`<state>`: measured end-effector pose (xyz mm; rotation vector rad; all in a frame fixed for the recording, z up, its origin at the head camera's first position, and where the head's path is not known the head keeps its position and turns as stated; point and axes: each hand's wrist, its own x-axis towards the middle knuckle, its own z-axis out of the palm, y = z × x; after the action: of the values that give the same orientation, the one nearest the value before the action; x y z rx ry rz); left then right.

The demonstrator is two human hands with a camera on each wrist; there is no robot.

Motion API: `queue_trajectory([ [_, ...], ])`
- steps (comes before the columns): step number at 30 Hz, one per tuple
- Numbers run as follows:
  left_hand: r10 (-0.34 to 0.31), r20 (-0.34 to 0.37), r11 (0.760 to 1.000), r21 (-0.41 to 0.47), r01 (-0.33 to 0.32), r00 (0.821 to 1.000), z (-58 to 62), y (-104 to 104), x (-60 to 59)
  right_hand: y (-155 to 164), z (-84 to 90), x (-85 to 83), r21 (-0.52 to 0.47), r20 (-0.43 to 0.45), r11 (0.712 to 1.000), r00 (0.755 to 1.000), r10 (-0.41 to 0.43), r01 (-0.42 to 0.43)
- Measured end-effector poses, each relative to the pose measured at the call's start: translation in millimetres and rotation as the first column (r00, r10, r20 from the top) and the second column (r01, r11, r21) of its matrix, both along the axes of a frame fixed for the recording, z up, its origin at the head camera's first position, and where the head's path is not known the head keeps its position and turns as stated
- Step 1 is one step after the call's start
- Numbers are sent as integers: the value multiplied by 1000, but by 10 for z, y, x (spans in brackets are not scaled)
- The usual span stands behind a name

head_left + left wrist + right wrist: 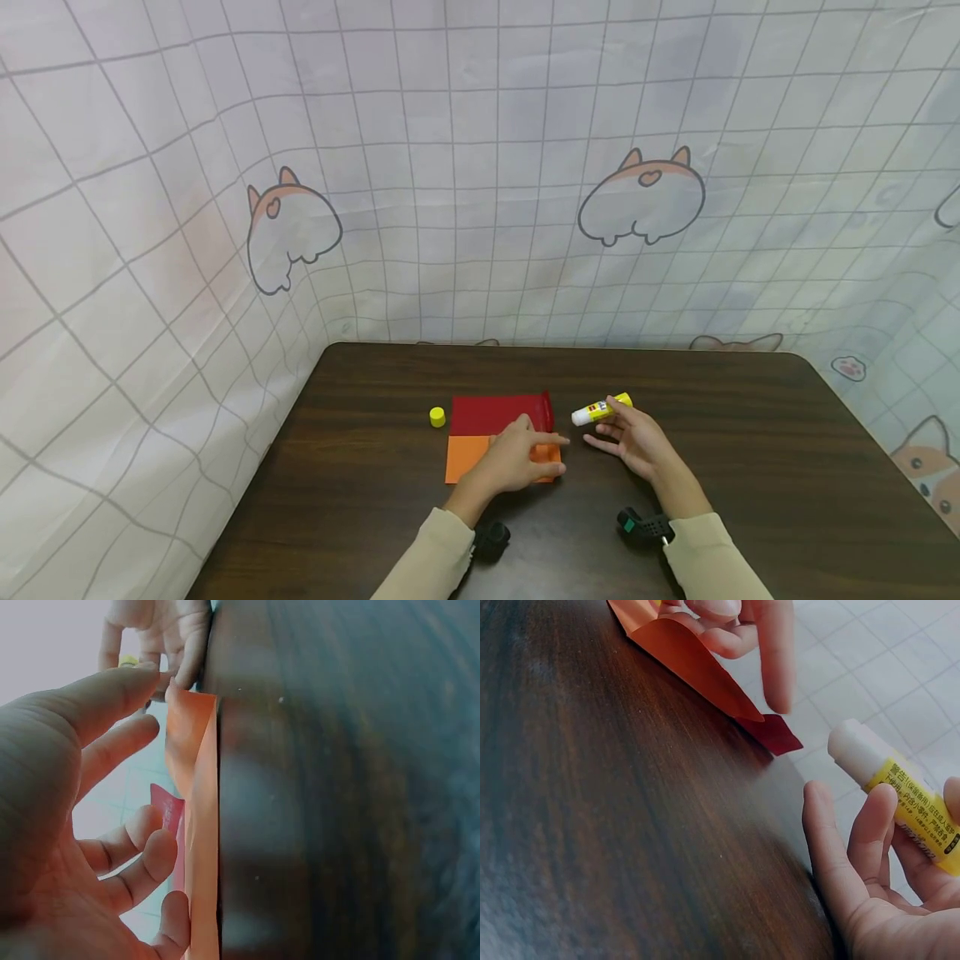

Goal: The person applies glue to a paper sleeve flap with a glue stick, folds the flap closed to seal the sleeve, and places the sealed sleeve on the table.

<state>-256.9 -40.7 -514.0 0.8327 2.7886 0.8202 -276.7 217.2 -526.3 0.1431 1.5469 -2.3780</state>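
Note:
My right hand [633,437] pinches a yellow glue stick [602,409] between thumb and fingers, its uncapped white end pointing left, above the table. In the right wrist view, the glue stick [911,802] shows printed text on its yellow barrel, and the other fingers are spread. My left hand [517,454] is over the orange paper [465,458], fingers bent loosely. In the left wrist view, one fingertip [176,922] meets or nearly meets that paper's surface. Behind the orange part lies red paper [487,412], its right edge curled up; the orange right edge lifts too.
A yellow glue cap [437,417] stands left of the papers. All lie on a dark wood-grain table [375,517]. A white grid-patterned cloth [465,192] hangs behind and beside the table. Black wrist cameras sit under both wrists.

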Motion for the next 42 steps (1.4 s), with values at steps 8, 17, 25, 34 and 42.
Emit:
queue_trajectory([
  [8, 6, -32, 1000, -27, -7, 999, -36, 15, -6, 1, 8, -1, -17, -11, 1000, 1000, 7, -7],
  [17, 4, 17, 995, 103, -6, 1000, -34, -63, -33, -8, 12, -2, -26, 11, 1000, 1000, -18, 18],
  [25, 26, 41, 984, 174, -33, 999, -46, -120, -76, 5, 6, 7, -6, -11, 1000, 1000, 12, -12],
  [34, 52, 35, 985, 162, -57, 998, -50, -145, -111, 4, 13, 13, -18, -14, 1000, 1000, 14, -14],
  [42, 90, 62, 984, 150, -98, 994, -51, -158, -111, 11, 8, 12, -33, -14, 999, 1000, 23, -24],
])
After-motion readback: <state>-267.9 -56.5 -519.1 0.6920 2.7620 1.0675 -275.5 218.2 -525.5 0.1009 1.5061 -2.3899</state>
